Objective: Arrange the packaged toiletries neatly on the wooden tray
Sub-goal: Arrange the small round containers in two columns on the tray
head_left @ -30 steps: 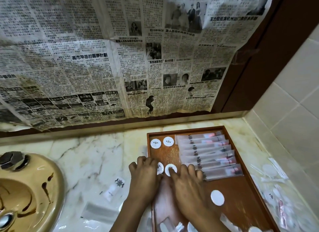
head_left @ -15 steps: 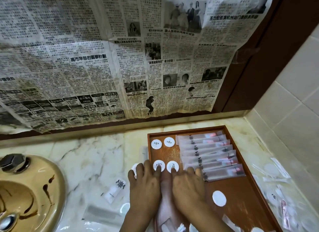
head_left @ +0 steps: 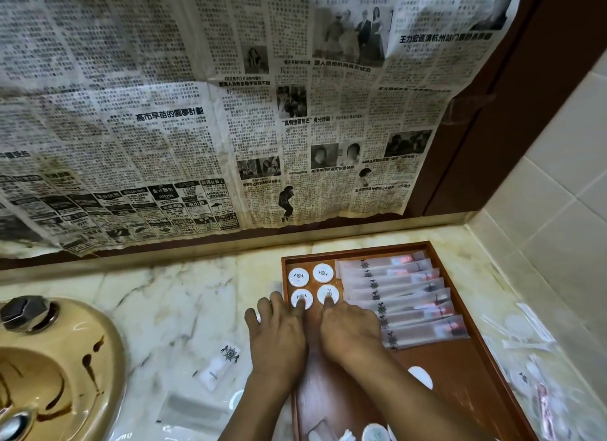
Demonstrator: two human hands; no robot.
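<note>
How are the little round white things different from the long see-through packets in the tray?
The round white packs are small discs; the long packets are narrow, see-through strips. The round white packs sit apart in a square at the far left of the wooden tray; the long packets overlap in a stepped row beside them. Both kinds lie flat and carry a dark emblem.

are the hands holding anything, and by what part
Nothing is held. The left hand presses a fingertip on top of the near-left disc, the right hand on the near-right disc.
</note>
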